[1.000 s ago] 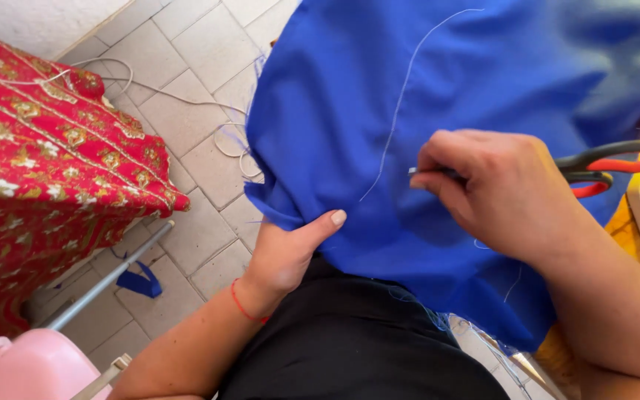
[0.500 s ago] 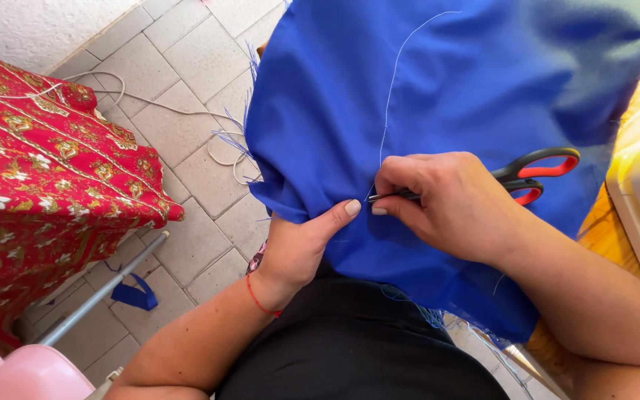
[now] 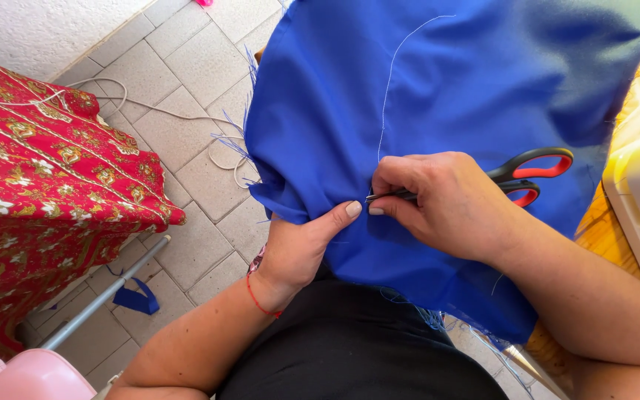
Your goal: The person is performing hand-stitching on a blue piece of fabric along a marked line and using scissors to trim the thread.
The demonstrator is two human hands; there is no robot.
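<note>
A floor of pale grey square tiles [image 3: 179, 141] is carrying most of what is showing here. A white cord [image 3: 161, 111] is trailing across it in loose curves, running from under the red patterned cloth [image 3: 46, 215] towards the hanging blue fabric. A small scrap of blue cloth [image 3: 136, 300] is lying on the tiles just beside a slanting grey metal bar [image 3: 105, 292], near a pink object [image 3: 27, 378] at the bottom corner.

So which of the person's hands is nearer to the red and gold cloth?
Left. The left hand pinches the blue fabric on the side toward the red and gold cloth; the right hand, holding scissors, is farther away.
</note>
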